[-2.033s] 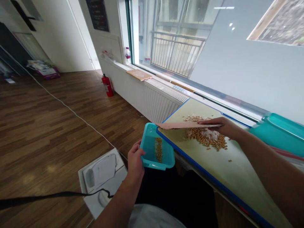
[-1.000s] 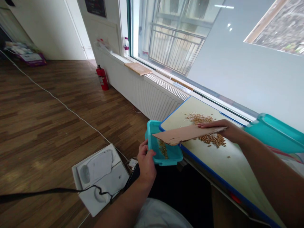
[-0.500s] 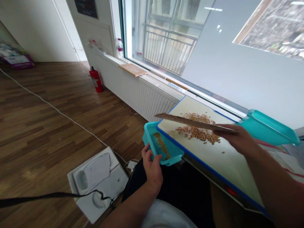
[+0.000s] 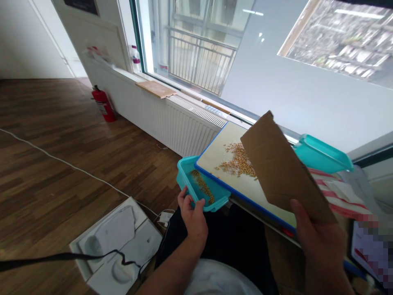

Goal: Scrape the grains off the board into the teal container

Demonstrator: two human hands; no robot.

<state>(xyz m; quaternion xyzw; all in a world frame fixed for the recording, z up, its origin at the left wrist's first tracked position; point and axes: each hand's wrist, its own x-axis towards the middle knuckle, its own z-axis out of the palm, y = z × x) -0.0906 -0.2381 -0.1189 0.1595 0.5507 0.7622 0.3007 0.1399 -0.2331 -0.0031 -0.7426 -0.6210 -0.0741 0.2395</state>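
Observation:
My left hand (image 4: pixel 193 215) grips the near rim of a turquoise plastic container (image 4: pixel 186 172), thumb over the edge. Inside it lies a strip of small greenish-gold grains (image 4: pixel 202 187). The container sits against the blue edge of a pale board (image 4: pixel 211 152). On that board spreads a pile of orange-yellow kernels (image 4: pixel 240 160) with white bits among them. A flat piece of brown cardboard (image 4: pixel 276 164) is in my right hand (image 4: pixel 316 237), its broad face tilted toward me above the board. The cardboard hides the right part of the pile.
A second turquoise container (image 4: pixel 325 152) stands beyond the board at right, by a red-and-white striped cloth (image 4: pixel 344 196). A radiator (image 4: pixel 193 127) runs below the window. On the floor are a white box (image 4: pixel 123 246), a cable (image 4: pixel 73 166) and a fire extinguisher (image 4: pixel 103 104).
The cardboard has turned from edge-on to showing its broad face, and its far end has swung up and right, off the kernels. My left hand keeps its hold on the container.

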